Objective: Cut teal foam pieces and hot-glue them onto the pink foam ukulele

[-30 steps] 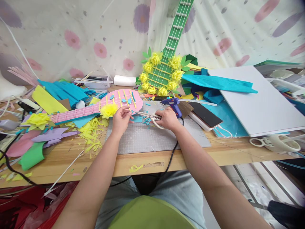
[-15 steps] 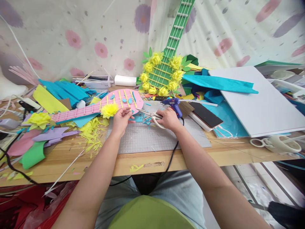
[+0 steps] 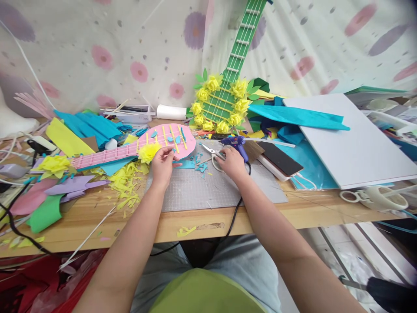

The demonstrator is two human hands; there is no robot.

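My left hand [image 3: 163, 166] is pinched at the lower edge of a pink paper guitar [image 3: 185, 150], beside its yellow paper flower [image 3: 149, 152]. A tiny blue paper piece [image 3: 174, 150] shows at its fingertips. My right hand [image 3: 232, 162] is closed over the handles of a pair of scissors [image 3: 210, 150], whose blades point left, slightly apart. One pale handle loop shows beneath the fingers. Small blue scraps [image 3: 199, 164] lie on the grey cutting mat [image 3: 198, 191] between my hands. Several blue petal shapes dot the guitar's body.
A purple glue gun [image 3: 239, 145] lies just beyond my right hand, its black cord running over the table edge. Behind stands a green paper guitar [image 3: 224, 102] ringed with yellow flowers. A phone [image 3: 282, 157] and a white board [image 3: 355, 143] lie right; yellow shreds [image 3: 125, 184] lie left.
The scissors have moved right, away from my left hand, and their blades now angle more up and left. My left hand has shifted slightly left.
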